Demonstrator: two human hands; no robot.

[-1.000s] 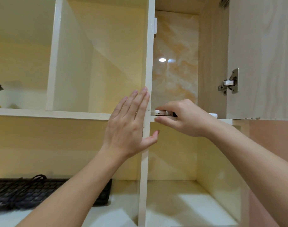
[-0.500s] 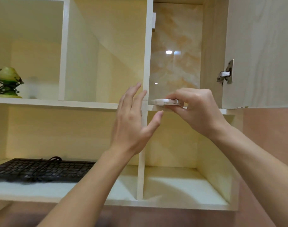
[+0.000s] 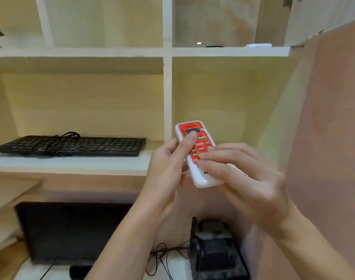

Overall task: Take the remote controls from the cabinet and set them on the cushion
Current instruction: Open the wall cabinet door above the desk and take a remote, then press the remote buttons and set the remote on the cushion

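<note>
Pale wooden cabinet (image 3: 167, 81) shelving fills the view, and it sits higher in the frame than half a second ago: the camera has tipped down, so a dark monitor (image 3: 71, 231) and a black device (image 3: 215, 253) with thin cables on the desk (image 3: 172, 267) below now show. A black keyboard (image 3: 71, 145) with its coiled cord lies in the lower left compartment.

Half a second ago the right hand was pinching the remote control at the edge of the upper right shelf, with the left hand flat against the upright divider. Now the remote control (image 3: 197, 156) is off the shelf and held in the air in front of the lower right compartment, red button face toward the camera, display end up. Both hands are on it. The left hand (image 3: 168, 174) wraps its left side, thumb laid over the small screen. The right hand (image 3: 251, 180) closes its fingers (image 3: 217, 158) across the lower buttons and around the bottom end.

A second white object (image 3: 258, 45) lies on the upper right shelf, too blurred to identify.
</note>
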